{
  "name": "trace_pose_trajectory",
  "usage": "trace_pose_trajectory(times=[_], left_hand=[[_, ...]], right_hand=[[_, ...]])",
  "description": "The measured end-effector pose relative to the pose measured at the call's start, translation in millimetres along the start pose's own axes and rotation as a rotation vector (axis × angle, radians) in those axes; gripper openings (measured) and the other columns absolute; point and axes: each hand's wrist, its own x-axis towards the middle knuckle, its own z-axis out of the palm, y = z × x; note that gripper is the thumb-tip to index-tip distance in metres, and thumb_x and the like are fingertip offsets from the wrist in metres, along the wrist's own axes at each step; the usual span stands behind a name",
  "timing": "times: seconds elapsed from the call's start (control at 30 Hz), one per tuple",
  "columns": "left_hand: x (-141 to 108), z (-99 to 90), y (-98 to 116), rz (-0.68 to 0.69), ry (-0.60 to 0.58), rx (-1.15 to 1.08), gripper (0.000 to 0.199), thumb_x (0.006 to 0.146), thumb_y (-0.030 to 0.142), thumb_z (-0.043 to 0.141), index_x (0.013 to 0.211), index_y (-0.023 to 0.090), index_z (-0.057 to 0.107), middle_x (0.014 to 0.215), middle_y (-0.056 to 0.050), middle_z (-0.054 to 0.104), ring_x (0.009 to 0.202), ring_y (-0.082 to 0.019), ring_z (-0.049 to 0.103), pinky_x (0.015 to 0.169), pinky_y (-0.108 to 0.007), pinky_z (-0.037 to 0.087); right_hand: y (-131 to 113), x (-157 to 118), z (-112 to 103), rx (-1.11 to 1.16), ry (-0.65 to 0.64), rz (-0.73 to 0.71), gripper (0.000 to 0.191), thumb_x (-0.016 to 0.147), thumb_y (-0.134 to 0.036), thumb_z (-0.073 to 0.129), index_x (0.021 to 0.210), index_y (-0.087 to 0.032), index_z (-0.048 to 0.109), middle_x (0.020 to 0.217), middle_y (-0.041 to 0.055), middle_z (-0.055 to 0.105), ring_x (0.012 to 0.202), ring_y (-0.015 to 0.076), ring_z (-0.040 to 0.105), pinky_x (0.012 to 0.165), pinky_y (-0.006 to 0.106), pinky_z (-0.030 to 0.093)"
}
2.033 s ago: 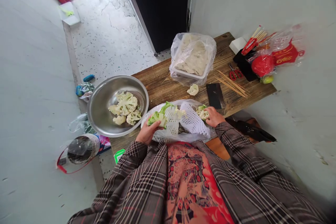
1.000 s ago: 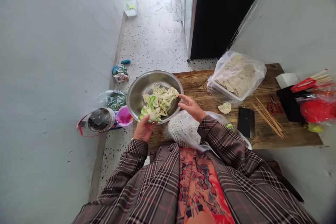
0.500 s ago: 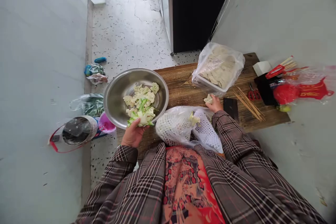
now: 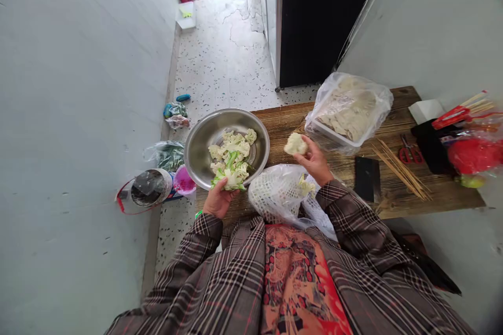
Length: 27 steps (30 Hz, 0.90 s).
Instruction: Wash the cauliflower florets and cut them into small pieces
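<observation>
My left hand (image 4: 220, 200) is closed on a cauliflower piece (image 4: 234, 178) with a pale stem and green leaf stubs, held over the near rim of a steel basin (image 4: 192, 141). Inside the basin lie several cauliflower florets (image 4: 236, 145). Between the fingers of my right hand (image 4: 315, 161) is a cauliflower floret (image 4: 295, 144), raised above the table to the right of the basin. Just below that hand a clear plastic bag (image 4: 281, 193) holds cauliflower in white foam netting, and a bit of cauliflower (image 4: 306, 185) pokes out at its top.
On the wooden table (image 4: 283, 123) stands a plastic-wrapped tray (image 4: 349, 110) of pale, flat pieces. Farther right lie a dark cleaver (image 4: 367, 179), wooden skewers (image 4: 404, 170) and red-handled scissors (image 4: 411, 153). A bucket (image 4: 151, 187) and a bagged vegetable (image 4: 167, 156) rest on the floor at left.
My right hand has lifted the floret off the table side and brought it left toward the basin. My left hand keeps its hold at the rim. The camera view has shifted left.
</observation>
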Motion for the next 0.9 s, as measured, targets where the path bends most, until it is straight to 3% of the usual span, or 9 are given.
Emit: trace_pose_trajectory(times=[0.07, 0.13, 0.23, 0.37, 0.43, 0.5, 0.63, 0.77, 0.9], left_hand=[[-1, 1.3, 0, 0.003, -0.011, -0.015, 0.024, 0.081, 0.016, 0.060, 0.105, 0.015, 0.065, 0.095, -0.006, 0.072, 0.078, -0.019, 0.069, 0.056, -0.027, 0.058], [-1, -0.5, -1, 0.003, -0.029, -0.029, 0.025, 0.081, 0.016, 0.060, 0.106, 0.015, 0.065, 0.096, -0.006, 0.072, 0.079, -0.019, 0.069, 0.056, -0.027, 0.058], [1, -9.5, -3, 0.015, -0.043, -0.035, 0.029, 0.081, 0.017, 0.060, 0.109, 0.016, 0.065, 0.099, -0.005, 0.073, 0.082, -0.019, 0.069, 0.058, -0.028, 0.059], [6, -19.5, -9, -0.005, -0.052, 0.006, 0.029, 0.081, 0.019, 0.061, 0.109, 0.015, 0.065, 0.099, -0.006, 0.073, 0.083, -0.020, 0.069, 0.062, -0.030, 0.060], [9, -16.5, -12, -0.027, -0.063, 0.035, 0.028, 0.081, 0.020, 0.060, 0.108, 0.015, 0.065, 0.099, -0.007, 0.073, 0.084, -0.020, 0.069, 0.063, -0.030, 0.060], [10, -7.7, -14, -0.048, -0.085, 0.057, 0.028, 0.082, 0.020, 0.060, 0.108, 0.015, 0.065, 0.098, -0.008, 0.073, 0.084, -0.020, 0.070, 0.062, -0.029, 0.060], [11, 16.1, -16, -0.072, -0.158, 0.086, 0.028, 0.082, 0.019, 0.059, 0.110, 0.015, 0.065, 0.098, -0.008, 0.073, 0.085, -0.020, 0.070, 0.061, -0.027, 0.059], [13, 28.0, -15, -0.080, -0.195, 0.119, 0.029, 0.083, 0.019, 0.058, 0.111, 0.015, 0.064, 0.096, -0.007, 0.073, 0.085, -0.021, 0.070, 0.063, -0.028, 0.060], [14, 25.4, -14, -0.095, -0.192, 0.113, 0.030, 0.083, 0.019, 0.058, 0.112, 0.015, 0.063, 0.096, -0.007, 0.073, 0.084, -0.021, 0.070, 0.062, -0.028, 0.060]], right_hand=[[-20, 0, 13, 0.065, -0.094, -0.032, 0.067, 0.078, -0.038, 0.067, 0.140, -0.029, 0.043, 0.148, 0.0077, 0.041, 0.119, 0.0213, 0.056, 0.096, 0.037, 0.051], [-22, -4, 4, 0.027, -0.084, -0.021, 0.056, 0.081, -0.039, 0.065, 0.133, -0.026, 0.051, 0.140, 0.0086, 0.051, 0.115, 0.0207, 0.059, 0.095, 0.037, 0.051], [7, -24, -38, -0.186, 0.000, 0.159, 0.039, 0.085, -0.043, 0.055, 0.114, -0.018, 0.063, 0.107, 0.0099, 0.069, 0.094, 0.0195, 0.066, 0.081, 0.035, 0.056], [53, -70, -81, -0.396, -0.092, 0.399, 0.030, 0.081, -0.040, 0.055, 0.092, -0.016, 0.069, 0.078, 0.0073, 0.070, 0.067, 0.0184, 0.066, 0.062, 0.034, 0.057], [65, -86, -74, -0.401, -0.118, 0.395, 0.025, 0.072, -0.033, 0.066, 0.092, -0.018, 0.071, 0.087, 0.0078, 0.072, 0.077, 0.0208, 0.067, 0.072, 0.038, 0.057], [70, -94, -53, -0.389, -0.117, 0.363, 0.041, 0.063, -0.027, 0.074, 0.103, -0.021, 0.070, 0.107, 0.0086, 0.069, 0.098, 0.0236, 0.064, 0.090, 0.041, 0.052], [75, -94, -9, -0.347, 0.025, 0.355, 0.055, 0.055, -0.024, 0.078, 0.109, -0.020, 0.067, 0.124, 0.0116, 0.061, 0.119, 0.0284, 0.053, 0.109, 0.048, 0.035], [79, -101, -10, -0.261, 0.226, 0.415, 0.031, 0.061, -0.036, 0.072, 0.084, -0.018, 0.065, 0.107, 0.0112, 0.066, 0.107, 0.0271, 0.058, 0.100, 0.048, 0.044], [68, -120, -44, -0.103, 0.354, 0.473, 0.043, 0.073, -0.058, 0.057, 0.091, -0.019, 0.059, 0.090, 0.0054, 0.067, 0.081, 0.0188, 0.063, 0.065, 0.032, 0.055]])
